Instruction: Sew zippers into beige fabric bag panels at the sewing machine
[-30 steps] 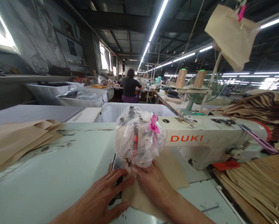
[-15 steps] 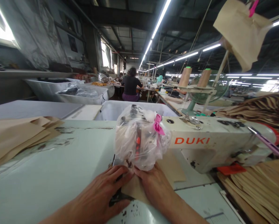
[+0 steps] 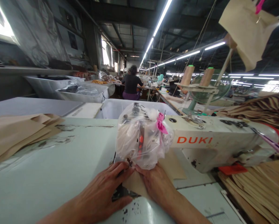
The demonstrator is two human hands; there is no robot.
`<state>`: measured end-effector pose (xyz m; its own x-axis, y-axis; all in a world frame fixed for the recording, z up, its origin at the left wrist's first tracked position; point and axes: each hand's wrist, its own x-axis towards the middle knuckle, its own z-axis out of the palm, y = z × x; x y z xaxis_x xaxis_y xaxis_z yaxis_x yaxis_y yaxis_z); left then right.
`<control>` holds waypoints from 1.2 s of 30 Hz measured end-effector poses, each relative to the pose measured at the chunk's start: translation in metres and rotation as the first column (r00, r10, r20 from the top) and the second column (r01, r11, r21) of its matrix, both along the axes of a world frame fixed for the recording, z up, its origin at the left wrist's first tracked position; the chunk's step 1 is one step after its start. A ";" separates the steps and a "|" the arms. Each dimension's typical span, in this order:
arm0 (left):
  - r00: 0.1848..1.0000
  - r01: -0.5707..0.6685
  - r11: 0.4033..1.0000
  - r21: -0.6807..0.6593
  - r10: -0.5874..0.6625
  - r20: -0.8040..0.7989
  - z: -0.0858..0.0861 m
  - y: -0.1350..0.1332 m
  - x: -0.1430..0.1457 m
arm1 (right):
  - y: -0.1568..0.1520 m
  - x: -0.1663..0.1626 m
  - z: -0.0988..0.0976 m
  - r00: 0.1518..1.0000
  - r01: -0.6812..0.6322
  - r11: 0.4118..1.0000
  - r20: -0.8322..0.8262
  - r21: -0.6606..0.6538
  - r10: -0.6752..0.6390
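On the sewing machine (image 3: 193,140), marked DUKI, a clear plastic bag (image 3: 139,146) tied with pink cloth covers the head. A tan fabric piece (image 3: 136,183) lies under it, and more of the fabric shows to the right. My left hand (image 3: 106,186) rests at the piece's left edge near the needle area, its fingers stretched forward and its thumb spread apart on the table. My right hand (image 3: 157,180) lies flat on the fabric, its thumb pointing toward the needle and its other fingertips partly hidden by the bag. Needle and presser foot cannot be made out clearly.
Stacked tan pieces (image 3: 25,133) lie on the table at left, with another stack (image 3: 258,183) at right. Purple-handled scissors (image 3: 273,144) rest on the machine. Behind stand a white bin (image 3: 106,109), thread cones (image 3: 188,75) and a fan (image 3: 193,105). A person (image 3: 131,85) sits farther off.
The whole view has shifted slightly. Both hands keep nearly the same position at the fabric; the left fingertips are a little closer to the needle area.
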<state>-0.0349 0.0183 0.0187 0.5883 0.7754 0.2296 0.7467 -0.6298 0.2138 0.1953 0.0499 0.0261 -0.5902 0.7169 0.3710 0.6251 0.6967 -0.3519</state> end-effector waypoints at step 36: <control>0.993 -0.063 0.998 -0.010 0.064 0.103 0.010 -0.022 0.005 | -0.034 -0.011 -0.012 0.965 0.145 0.987 0.229 -0.061 -0.128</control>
